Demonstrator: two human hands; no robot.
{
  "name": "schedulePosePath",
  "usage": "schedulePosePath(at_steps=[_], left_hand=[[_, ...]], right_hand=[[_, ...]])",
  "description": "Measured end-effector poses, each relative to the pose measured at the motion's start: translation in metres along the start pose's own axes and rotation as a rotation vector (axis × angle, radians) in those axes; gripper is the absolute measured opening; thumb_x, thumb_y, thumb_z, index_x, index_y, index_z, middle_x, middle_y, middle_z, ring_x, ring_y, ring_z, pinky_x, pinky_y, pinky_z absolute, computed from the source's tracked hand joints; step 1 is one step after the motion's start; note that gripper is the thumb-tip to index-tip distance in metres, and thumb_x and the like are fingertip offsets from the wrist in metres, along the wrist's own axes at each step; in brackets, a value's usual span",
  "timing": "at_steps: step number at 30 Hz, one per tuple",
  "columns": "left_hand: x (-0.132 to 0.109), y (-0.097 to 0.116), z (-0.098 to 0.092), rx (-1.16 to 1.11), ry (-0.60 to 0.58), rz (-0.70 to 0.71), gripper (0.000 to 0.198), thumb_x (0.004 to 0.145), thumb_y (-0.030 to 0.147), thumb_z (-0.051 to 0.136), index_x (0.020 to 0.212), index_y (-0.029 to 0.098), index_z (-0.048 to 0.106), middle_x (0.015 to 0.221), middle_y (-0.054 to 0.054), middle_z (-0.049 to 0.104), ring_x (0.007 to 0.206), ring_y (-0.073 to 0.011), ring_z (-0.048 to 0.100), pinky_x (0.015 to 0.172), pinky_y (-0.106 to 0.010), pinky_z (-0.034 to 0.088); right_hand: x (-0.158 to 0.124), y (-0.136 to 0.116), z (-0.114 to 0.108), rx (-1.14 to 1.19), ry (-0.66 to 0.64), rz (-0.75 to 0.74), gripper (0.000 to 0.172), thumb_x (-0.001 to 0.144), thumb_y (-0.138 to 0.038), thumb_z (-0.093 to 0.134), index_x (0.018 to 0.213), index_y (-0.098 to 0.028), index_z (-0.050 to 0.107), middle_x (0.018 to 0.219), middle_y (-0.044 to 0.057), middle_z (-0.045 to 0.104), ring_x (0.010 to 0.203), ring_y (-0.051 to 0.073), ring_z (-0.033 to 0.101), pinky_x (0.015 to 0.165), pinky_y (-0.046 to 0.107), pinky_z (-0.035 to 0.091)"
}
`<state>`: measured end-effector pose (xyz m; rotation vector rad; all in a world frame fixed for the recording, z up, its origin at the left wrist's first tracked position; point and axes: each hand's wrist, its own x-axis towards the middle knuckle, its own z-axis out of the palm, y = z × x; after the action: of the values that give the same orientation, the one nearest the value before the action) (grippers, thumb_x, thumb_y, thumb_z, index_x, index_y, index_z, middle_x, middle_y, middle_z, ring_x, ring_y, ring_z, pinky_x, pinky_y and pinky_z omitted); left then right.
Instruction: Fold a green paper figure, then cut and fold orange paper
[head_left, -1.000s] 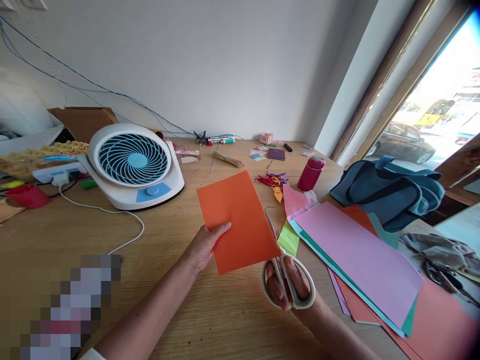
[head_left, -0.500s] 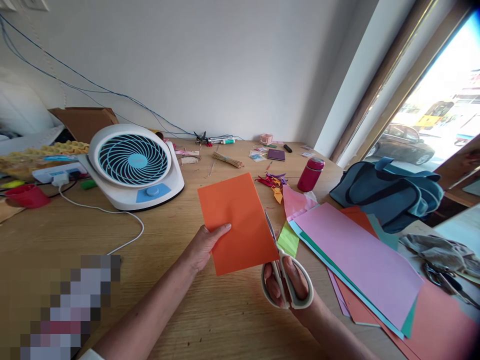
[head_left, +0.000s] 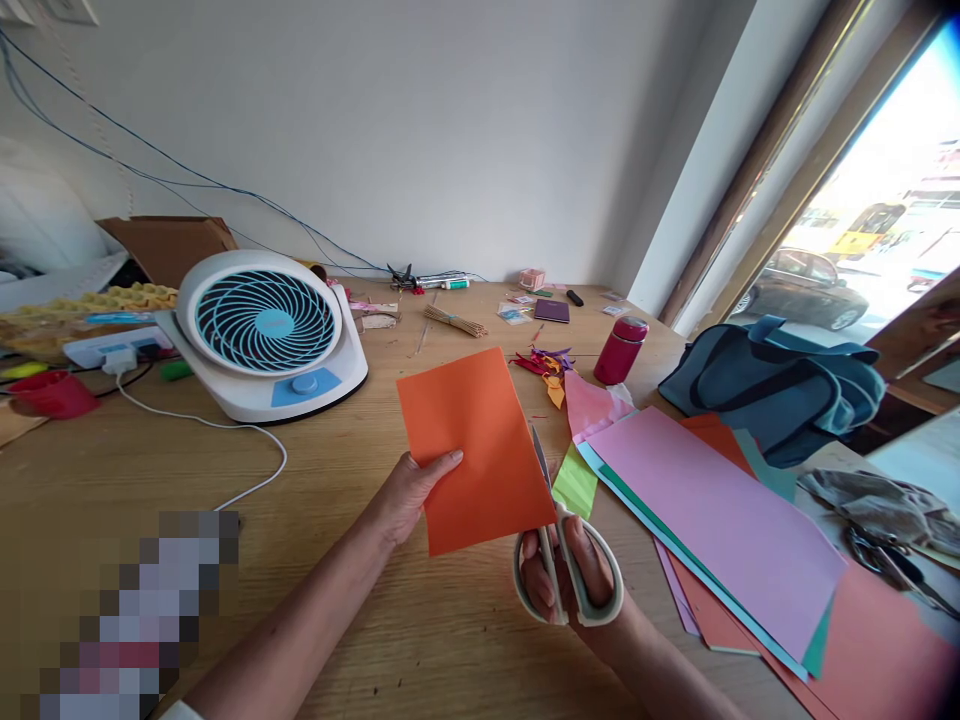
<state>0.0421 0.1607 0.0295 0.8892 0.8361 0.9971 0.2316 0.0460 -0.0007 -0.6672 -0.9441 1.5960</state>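
Note:
My left hand [head_left: 411,492] grips an orange sheet of paper [head_left: 476,440] by its lower left side, the thumb lying on top and the other fingers hidden beneath. In my right hand [head_left: 566,570] is a pair of scissors [head_left: 606,590] with white handles, my fingers through both loops. The blades point away from me along the right edge of the paper, near its lower right corner. Just beyond the scissors lies a yellow-green piece of paper [head_left: 576,482].
On the right is a stack of coloured paper [head_left: 712,520], with a blue bag [head_left: 772,390] and a dark red flask [head_left: 621,350] behind it. Coloured scraps [head_left: 551,368] lie mid-table. At left stands a white fan [head_left: 266,325], its cable [head_left: 281,465] trailing forward.
The scissor handles have shifted slightly left and toward me and spread a little wider. The paper's lower edge has tilted slightly; my left hand keeps the same hold.

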Motion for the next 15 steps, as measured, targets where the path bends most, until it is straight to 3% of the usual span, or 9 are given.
schedulePosePath(at_steps=[15], left_hand=[[0.0004, 0.0021, -0.001, 0.042, 0.001, 0.058, 0.042, 0.073, 0.034, 0.081, 0.111, 0.019, 0.071, 0.12, -0.009, 0.071, 0.109, -0.0265, 0.068, 0.09, -0.034, 0.054]], right_hand=[[0.0034, 0.0009, -0.0019, 0.032, 0.033, -0.01, 0.053, 0.096, -0.063, 0.037, 0.087, -0.018, 0.063, 0.049, -0.004, 0.043, 0.042, 0.008, 0.032, 0.044, 0.025, 0.024]])
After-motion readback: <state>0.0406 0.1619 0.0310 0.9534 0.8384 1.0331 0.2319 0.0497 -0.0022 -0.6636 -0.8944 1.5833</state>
